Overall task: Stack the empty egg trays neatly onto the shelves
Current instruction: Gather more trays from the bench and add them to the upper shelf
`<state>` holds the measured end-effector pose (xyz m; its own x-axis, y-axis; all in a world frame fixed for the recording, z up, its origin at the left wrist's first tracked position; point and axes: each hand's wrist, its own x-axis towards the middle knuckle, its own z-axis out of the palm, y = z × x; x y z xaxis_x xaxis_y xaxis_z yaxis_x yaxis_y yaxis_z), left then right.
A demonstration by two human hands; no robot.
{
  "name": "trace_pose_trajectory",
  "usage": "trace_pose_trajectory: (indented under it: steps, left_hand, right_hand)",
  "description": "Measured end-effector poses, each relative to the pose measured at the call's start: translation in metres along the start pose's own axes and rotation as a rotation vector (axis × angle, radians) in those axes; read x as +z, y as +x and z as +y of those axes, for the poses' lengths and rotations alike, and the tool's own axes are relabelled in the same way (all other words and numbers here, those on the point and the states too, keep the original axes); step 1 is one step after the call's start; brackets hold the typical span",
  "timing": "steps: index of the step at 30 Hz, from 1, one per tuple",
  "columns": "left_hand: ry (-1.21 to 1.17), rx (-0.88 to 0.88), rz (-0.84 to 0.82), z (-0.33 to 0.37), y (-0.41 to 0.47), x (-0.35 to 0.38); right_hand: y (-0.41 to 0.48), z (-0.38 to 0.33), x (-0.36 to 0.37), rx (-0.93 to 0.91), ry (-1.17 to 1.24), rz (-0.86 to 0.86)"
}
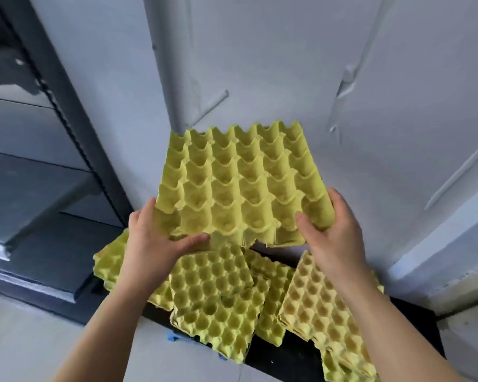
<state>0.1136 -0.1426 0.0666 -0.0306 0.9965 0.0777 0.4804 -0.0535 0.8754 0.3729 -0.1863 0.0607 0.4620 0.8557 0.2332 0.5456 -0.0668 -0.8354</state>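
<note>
— Where is the held tray [240, 183]?

— In the air, cups facing up, in front of the pale wall [287, 64]. It is tilted, with the far edge higher than the near edge. It hangs above the loose trays [221, 299], which lie in an untidy overlap on a dark ledge [295, 351]. I see no contact between it and them.

— Who has hold of it?

— Both hands, at the near corners. The left hand [152, 238] grips the near left corner, thumb laid along the top of the near edge and fingers going under. The right hand [334, 224] grips the near right corner, thumb pressed into the cup side and fingers curled round the right edge.

— Which way does it lie?

— It looks close to square. The side running from hand to hand seems slightly the longer, though I would not swear to it.

— And the shelves [33, 183]?

— Off to the left, dark boards one above another, well apart from the tray. So the tray has to travel leftward, and I judge the left hand leads since it is nearer them.

— What matters most?

— Probably levelling that raised far edge, so the left side enters a shelf gap flat.
</note>
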Motion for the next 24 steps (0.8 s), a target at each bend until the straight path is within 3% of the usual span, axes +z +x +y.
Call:
trace_pose_trajectory:
  steps: [10, 24]
  left_hand:
    - [-0.028, 0.149, 0.410, -0.002, 0.018, -0.210]
    - [0.043, 0.261, 0.556, -0.050, 0.082, -0.490]
  right_hand:
    - [0.000, -0.190, 0.101, -0.360, 0.215, -0.047]
    - [-0.032, -0.412, 0.267, -0.607, 0.383, -0.021]
